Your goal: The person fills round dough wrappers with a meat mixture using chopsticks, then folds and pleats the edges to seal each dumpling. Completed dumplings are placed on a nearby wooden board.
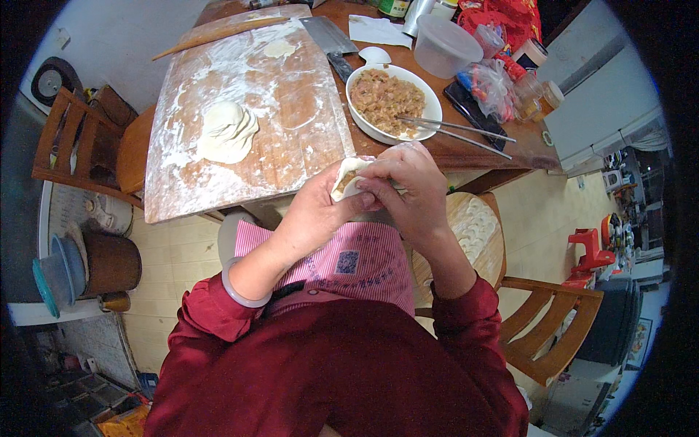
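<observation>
A partly folded dumpling (346, 182) with filling showing at its left end is held above my lap. My left hand (322, 205) cups it from the left, its thumb against the near side. The fingers and thumb of my right hand (412, 188) pinch the wrapper at its right part, which they mostly hide. Just beyond my hands stands a white bowl (357, 123) of minced filling (385, 98), with metal chopsticks (469, 131) resting in it. A stack of round dough wrappers (226, 134) lies on the floured wooden board (295, 158).
On the board are a rolling pin (218, 38) and a single wrapper (279, 49); a cleaver (327, 35) lies at its right edge. Folded dumplings (476, 229) rest on a round board (494, 262) to my right, by a wooden chair (551, 322). A plastic tub (445, 46) stands behind the bowl.
</observation>
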Demonstrator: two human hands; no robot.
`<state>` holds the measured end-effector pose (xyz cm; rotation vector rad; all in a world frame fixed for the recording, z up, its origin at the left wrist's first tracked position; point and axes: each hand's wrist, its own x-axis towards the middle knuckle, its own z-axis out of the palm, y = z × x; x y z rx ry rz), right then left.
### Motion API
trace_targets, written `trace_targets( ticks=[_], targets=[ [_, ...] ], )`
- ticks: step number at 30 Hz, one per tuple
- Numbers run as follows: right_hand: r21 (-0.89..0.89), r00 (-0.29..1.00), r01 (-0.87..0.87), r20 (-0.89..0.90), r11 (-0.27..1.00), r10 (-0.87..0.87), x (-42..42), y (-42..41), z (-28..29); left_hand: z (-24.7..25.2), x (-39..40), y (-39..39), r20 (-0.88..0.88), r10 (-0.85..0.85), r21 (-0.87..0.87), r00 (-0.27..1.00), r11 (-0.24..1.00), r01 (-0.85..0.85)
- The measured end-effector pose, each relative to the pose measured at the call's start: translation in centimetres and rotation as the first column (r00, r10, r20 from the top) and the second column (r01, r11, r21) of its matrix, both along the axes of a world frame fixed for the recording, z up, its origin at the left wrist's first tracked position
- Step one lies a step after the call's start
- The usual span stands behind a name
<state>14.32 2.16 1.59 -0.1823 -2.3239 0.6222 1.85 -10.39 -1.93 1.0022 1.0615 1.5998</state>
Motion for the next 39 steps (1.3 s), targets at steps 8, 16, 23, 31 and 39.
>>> trace_targets(
  ticks=[8,16,23,31,39],
  targets=[
    [-0.052,1.000,0.028,-0.008,0.998,-0.029,-0.8,-1.1,0.5,0.9,-0.9,-1.2,-0.196,0.028,-0.002,0.980,1.000,-0.029],
    [0.009,0.998,0.032,-0.060,0.999,-0.031,-1.2,-1.7,0.6,1.2,-1.9,-2.0,-0.426,0.162,0.071,0.890,0.987,-0.146],
    [0.050,0.995,0.055,-0.091,0.997,-0.050,-1.8,-2.4,0.4,0.6,-2.2,-2.1,-0.549,0.335,0.204,0.766,0.942,-0.265],
    [-0.360,0.988,0.129,-0.029,0.924,-0.149,-1.3,-3.5,-0.2,-0.1,-1.8,-2.9,-0.090,0.397,0.020,0.913,0.918,-0.397],
    [-0.636,0.993,-0.013,-0.102,0.772,-0.067,-1.0,-3.9,-2.1,-0.8,-1.7,-2.4,0.311,0.253,0.032,0.916,0.960,-0.276]
  ],
)
